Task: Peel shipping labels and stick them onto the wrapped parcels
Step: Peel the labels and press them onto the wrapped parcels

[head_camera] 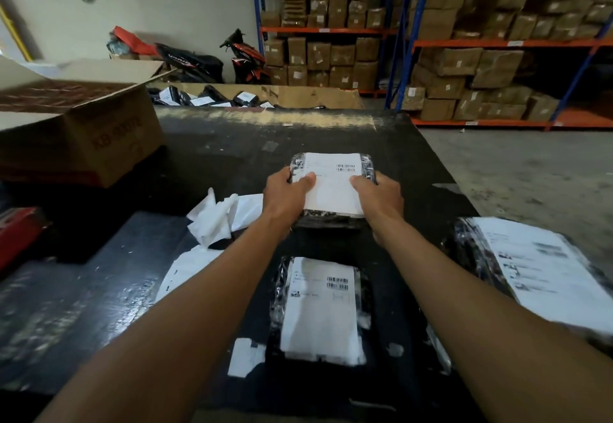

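Cardboard comes first: a big open box (83, 130) sits in the upper left of the frame, on the dark table (215, 144). Under it, at the left edge, is something red (16, 237). It is too blurry to tell what it is.

Next, left of the middle, lie white scraps (215, 220) of peeled paper, all crumpled.

Then the left hand (287, 190). It grips the left side of the parcel (328, 222), with the thumb on top and the fingers curled round the edge. The parcel is in the middle of the frame, out over the table. It is black with shiny clear wrap. A white label (331, 187) covers most of its top and looks stuck down. The right hand (378, 193) grips the right side the same way, thumb on the label.

Below the arms, at the bottom middle, a near parcel (282, 290) lies flat with its own label on. At the right edge sits a right parcel (471, 250), labelled too.

In the upper right stand shelves (464, 41) full of brown packs.

The parcel looks light and a bit squashy. The wrap is likely slippery, so the two sides are the best place to hold it. The label is thin and may wrinkle — rubbing it flat from the middle out should help.
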Available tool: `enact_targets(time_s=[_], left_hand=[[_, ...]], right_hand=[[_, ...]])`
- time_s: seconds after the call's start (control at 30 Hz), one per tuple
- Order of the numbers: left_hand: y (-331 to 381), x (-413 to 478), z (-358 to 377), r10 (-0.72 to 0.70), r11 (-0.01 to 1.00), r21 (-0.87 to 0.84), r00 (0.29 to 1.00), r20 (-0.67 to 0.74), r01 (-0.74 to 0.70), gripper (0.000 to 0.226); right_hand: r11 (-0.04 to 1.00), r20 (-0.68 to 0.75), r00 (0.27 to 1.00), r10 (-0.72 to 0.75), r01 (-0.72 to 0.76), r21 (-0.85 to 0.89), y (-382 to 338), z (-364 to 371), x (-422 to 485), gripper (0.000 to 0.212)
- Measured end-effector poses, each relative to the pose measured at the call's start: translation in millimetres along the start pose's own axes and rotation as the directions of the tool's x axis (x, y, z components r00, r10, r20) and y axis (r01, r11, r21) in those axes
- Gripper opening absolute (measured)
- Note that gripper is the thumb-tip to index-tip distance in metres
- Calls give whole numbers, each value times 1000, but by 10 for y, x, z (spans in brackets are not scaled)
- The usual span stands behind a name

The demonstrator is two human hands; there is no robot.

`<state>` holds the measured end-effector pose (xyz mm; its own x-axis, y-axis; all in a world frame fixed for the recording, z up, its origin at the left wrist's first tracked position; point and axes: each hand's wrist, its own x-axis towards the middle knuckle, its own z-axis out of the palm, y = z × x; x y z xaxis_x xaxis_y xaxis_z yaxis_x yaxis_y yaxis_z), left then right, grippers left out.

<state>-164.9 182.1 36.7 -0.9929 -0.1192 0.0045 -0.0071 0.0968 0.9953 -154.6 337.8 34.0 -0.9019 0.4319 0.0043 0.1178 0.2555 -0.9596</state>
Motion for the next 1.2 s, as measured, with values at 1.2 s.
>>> enact_targets(time_s=[1.2], left_hand=[[-571, -1392, -365, -39, 987, 157, 998, 47, 32, 32]], right_hand=[[984, 50, 997, 52, -43, -175, 643, -297, -1490, 52]])
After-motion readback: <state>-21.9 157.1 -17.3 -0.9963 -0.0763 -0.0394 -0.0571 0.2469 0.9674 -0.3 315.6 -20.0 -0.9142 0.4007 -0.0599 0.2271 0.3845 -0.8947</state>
